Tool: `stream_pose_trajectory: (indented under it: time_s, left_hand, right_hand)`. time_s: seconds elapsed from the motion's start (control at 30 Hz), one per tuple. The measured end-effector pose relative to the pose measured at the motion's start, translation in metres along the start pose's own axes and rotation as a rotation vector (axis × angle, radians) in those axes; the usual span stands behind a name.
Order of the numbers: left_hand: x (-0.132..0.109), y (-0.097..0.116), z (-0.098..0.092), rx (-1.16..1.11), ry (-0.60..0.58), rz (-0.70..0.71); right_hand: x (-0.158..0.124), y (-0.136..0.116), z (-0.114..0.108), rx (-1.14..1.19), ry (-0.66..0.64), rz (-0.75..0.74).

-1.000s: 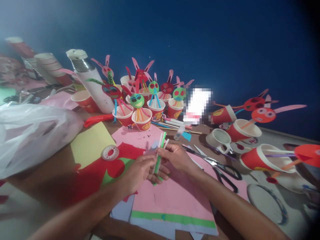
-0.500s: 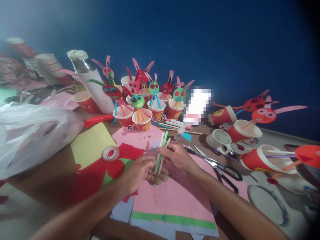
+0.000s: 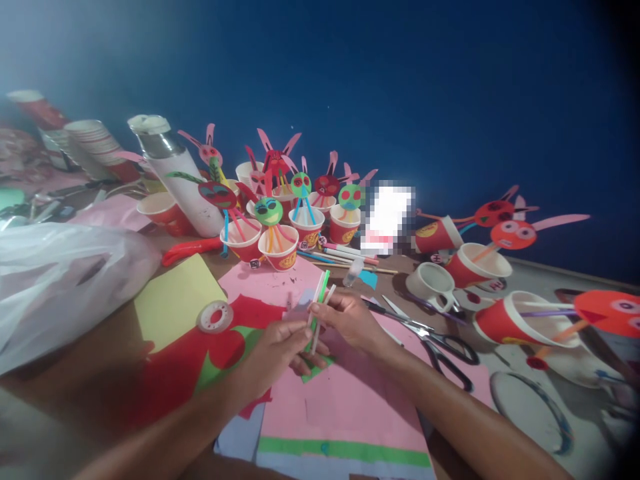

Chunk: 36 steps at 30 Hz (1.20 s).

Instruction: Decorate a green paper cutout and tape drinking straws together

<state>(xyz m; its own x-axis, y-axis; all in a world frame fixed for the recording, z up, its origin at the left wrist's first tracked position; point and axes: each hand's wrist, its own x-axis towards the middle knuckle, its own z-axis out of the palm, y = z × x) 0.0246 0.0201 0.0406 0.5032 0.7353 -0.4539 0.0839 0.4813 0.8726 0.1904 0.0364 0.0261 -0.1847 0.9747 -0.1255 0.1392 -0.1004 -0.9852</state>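
My right hand [image 3: 347, 319] pinches a few thin white and green straws [image 3: 320, 303] between thumb and fingers, holding them nearly upright. My left hand [image 3: 290, 343] closes on their lower part, the thumb across the front and the fingers behind. Under the left fingers a bit of green paper [image 3: 319, 371] shows, partly hidden. Both hands are above a stack of pink paper [image 3: 360, 407]. Black-handled scissors [image 3: 425, 331] lie with blades apart to the right of my right hand. Left of my left hand are a tape roll [image 3: 215, 317] and red paper [image 3: 175, 363].
Red-and-white paper cups [image 3: 279, 250] with paper-faced figures stand at the back. A white flask [image 3: 183, 180] rises behind a white plastic bag [image 3: 65, 280]. Pens [image 3: 345, 252] lie beyond my hands. At right are a white mug [image 3: 431, 283] and a tipped cup [image 3: 493, 319].
My left thumb and fingers have closed further around the lower part of the straws. The whole view has shifted slightly; the right hand keeps its pinch.
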Motion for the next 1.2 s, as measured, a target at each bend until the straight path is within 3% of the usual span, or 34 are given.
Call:
stream_pose_trajectory:
  time_s: [0.17, 0.3, 0.43, 0.6, 0.77, 0.9, 1.03, 1.17, 1.2]
  left_hand:
    - [-0.006, 0.006, -0.018, 0.248, 0.058, 0.07]
    - [-0.021, 0.025, -0.039, 0.515, 0.15, 0.1]
    - [-0.035, 0.047, -0.046, 0.81, 0.047, 0.013]
    - [-0.033, 0.062, -0.039, 0.986, -0.149, 0.003]
    - [-0.029, 0.075, -0.032, 1.072, -0.152, 0.08]
    - [-0.028, 0.089, -0.042, 0.9, -0.157, 0.098]
    - [-0.021, 0.078, -0.05, 0.447, 0.031, 0.259]
    - [-0.012, 0.041, -0.036, 0.245, -0.067, 0.047]
    - [-0.01, 0.034, -0.031, 0.195, -0.141, -0.001]
  right_hand:
    - [0.002, 0.006, -0.001, -0.044, 0.018, -0.051]
    - [-0.001, -0.003, -0.007, -0.113, 0.033, -0.132]
    - [-0.012, -0.027, -0.01, -0.237, 0.016, -0.259]
    - [-0.023, -0.038, 0.001, -0.423, -0.206, -0.388]
    - [-0.027, -0.033, 0.009, -0.433, -0.273, -0.372]
    - [-0.026, -0.035, 0.002, -0.301, -0.283, -0.273]
    - [-0.016, -0.028, -0.003, -0.087, -0.189, -0.129]
    - [-0.007, -0.018, 0.0, 0.058, -0.039, -0.048]
    - [-0.006, -0.017, 0.0, 0.077, -0.016, -0.038]
